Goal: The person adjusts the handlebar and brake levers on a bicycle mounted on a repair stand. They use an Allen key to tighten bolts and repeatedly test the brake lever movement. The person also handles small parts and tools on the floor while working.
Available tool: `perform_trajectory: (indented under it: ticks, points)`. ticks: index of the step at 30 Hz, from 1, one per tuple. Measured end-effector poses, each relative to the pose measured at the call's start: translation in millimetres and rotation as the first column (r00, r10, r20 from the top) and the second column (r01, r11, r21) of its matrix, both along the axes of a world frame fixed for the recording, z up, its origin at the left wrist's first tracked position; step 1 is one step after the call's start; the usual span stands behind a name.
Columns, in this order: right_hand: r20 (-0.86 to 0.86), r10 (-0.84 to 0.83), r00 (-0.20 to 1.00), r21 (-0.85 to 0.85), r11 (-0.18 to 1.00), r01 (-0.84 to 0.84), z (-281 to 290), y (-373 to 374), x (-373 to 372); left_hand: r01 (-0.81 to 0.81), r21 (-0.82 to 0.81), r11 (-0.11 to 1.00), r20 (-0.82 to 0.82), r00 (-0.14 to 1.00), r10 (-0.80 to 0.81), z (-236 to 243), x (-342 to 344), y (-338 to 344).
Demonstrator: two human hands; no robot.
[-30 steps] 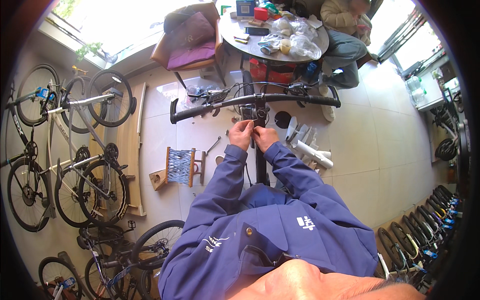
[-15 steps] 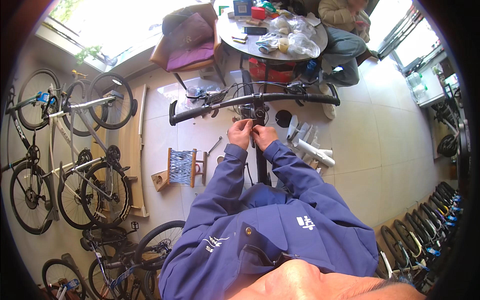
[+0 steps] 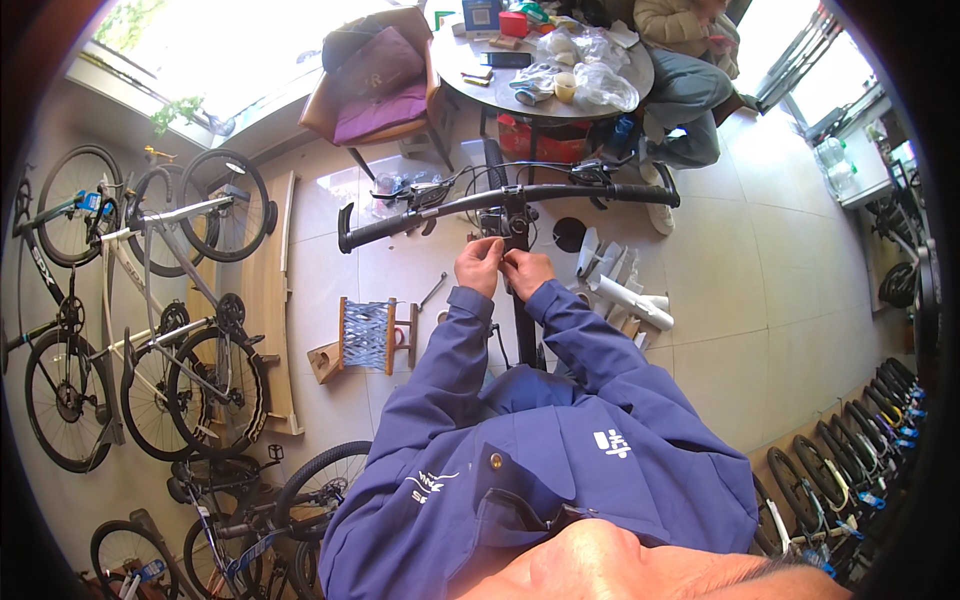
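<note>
In the head view, a bicycle's dark handlebar [image 3: 553, 191] is seen stretched crosswise in front of the wearer, its stem set at the middle and the frame's black top tube [image 3: 522, 335] run back toward the body. Just behind the stem, both hands are held close together above the tube. On the left hand [image 3: 479, 266], thumb and forefinger are pressed together at the tips; the right hand [image 3: 527, 273] is curled, its thumb and fingertips likewise drawn together and almost met by the left. Whether anything small is pinched between them cannot be told. To the left, a stool with a woven blue seat [image 3: 367, 335] is set on the floor [image 3: 715, 300], with a slim dark tool [image 3: 432, 290] laid near it. To the right, white tubes [image 3: 634, 303] are heaped near a black disc [image 3: 569, 235]. Beyond the handlebar, a round tabletop [image 3: 492, 94] is covered with plastic bags [image 3: 606, 90] and a cup [image 3: 565, 88]; beside it a chair is occupied by a purple cushion [image 3: 375, 116].
</note>
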State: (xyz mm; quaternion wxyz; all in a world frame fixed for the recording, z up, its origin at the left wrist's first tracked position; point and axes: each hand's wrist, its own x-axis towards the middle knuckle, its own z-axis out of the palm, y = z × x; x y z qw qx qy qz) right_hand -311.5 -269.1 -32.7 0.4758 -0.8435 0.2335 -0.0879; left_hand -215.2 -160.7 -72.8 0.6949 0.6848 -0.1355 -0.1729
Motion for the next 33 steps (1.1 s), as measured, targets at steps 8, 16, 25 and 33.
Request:
perform_trajectory:
  ticks: [8,16,25,33]
  points:
    - [0.013,-0.037,0.999,0.069,0.997,0.036,-29,17,-8,0.031,0.039,0.999,0.201,0.979,-0.038,3,8,3]
    - [0.107,-0.098,0.989,0.309,0.949,0.06,-70,33,-9,0.022,0.061,0.998,0.266,0.963,-0.037,11,4,5]
    - [-0.102,-0.059,0.993,0.149,0.986,0.074,-39,30,-3,0.092,-0.013,0.996,0.056,0.994,-0.092,14,11,4]
    - [-0.086,0.05,0.995,0.303,0.953,-0.021,3,39,-41,0.155,0.011,0.988,-0.147,0.977,-0.152,24,16,4]
